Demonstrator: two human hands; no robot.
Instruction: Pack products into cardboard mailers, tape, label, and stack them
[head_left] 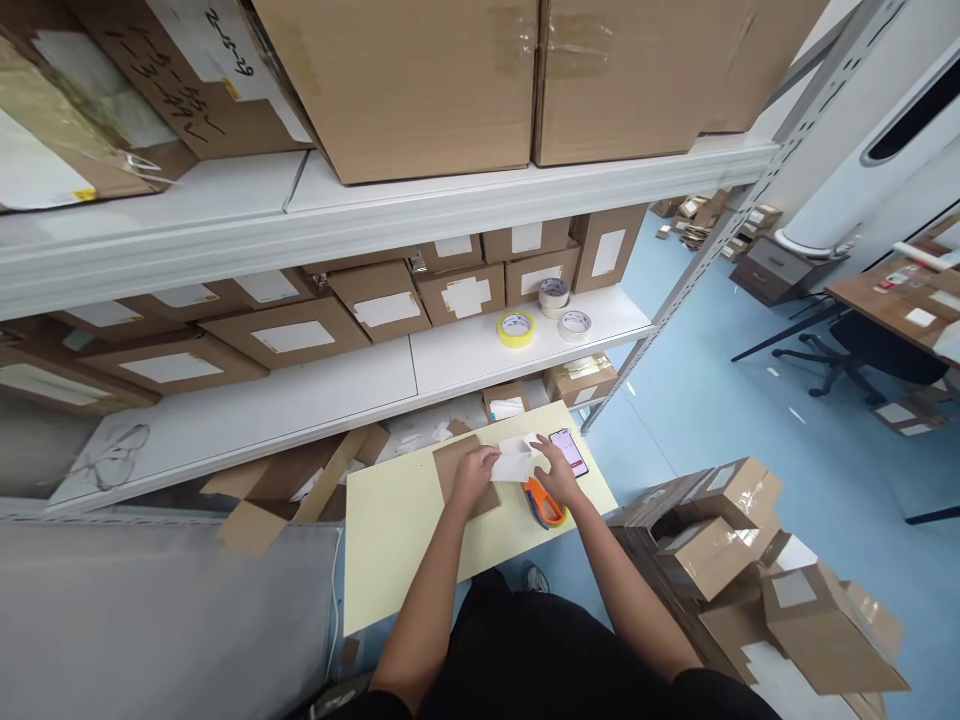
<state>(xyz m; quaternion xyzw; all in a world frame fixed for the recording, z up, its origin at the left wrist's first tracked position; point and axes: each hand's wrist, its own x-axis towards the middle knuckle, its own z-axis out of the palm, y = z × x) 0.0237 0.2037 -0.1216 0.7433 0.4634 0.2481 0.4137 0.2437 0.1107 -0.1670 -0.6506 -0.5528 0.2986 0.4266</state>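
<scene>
A white slip of paper [512, 466] is held just above the cream tabletop [390, 530], between my two hands. My left hand [474, 478] pinches its left edge, over a flat piece of brown cardboard [448, 462]. On the other side, my right hand [556, 472] has its bent fingers on the slip's upper right part, where the paper looks folded or curled. Below that hand lies an orange and blue tape dispenser [546, 504], partly hidden by the wrist. A phone with a lit screen [571, 452] lies flat just right of my right hand.
Ahead stands a metal shelf [337, 375] with labelled cartons [386, 305] and tape rolls, one yellow [515, 328]. Large boxes [435, 90] fill the shelf above. An open carton [300, 480] sits left of the table; piled boxes [802, 610] stand at the right.
</scene>
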